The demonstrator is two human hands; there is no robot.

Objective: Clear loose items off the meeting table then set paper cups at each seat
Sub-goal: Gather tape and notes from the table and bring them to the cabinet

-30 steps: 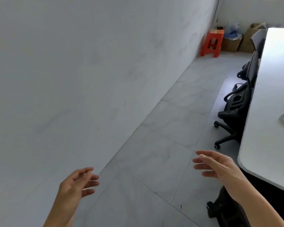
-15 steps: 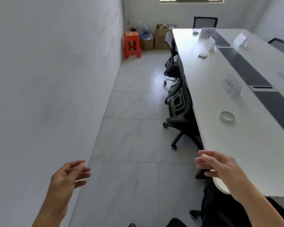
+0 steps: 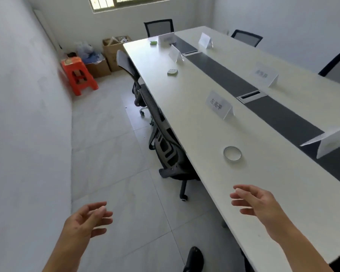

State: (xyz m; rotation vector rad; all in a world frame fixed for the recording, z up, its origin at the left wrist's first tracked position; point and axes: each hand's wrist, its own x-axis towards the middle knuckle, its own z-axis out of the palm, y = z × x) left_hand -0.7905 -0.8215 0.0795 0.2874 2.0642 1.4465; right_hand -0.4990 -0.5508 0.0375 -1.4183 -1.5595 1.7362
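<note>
A long white meeting table (image 3: 204, 134) with a dark centre strip runs from near right to the far end. On it lie a roll of clear tape (image 3: 232, 153), a small greenish packet (image 3: 172, 72) and a green item (image 3: 153, 42) near the far end. Several white name cards stand along it, one close by (image 3: 219, 105). My left hand (image 3: 86, 220) hangs over the floor, empty, fingers apart. My right hand (image 3: 257, 203) hovers over the table's near edge, empty and open, short of the tape roll. No paper cups are in view.
Black office chairs (image 3: 165, 146) are tucked along the table's left side, others at the far end and right. An orange plastic stool (image 3: 78, 74) and cardboard boxes (image 3: 112, 52) stand in the far left corner. A white wall closes the left side of the tiled aisle.
The view has swung right from the wall to the table. My right hand now sits over the table edge; both hands stay open and empty.
</note>
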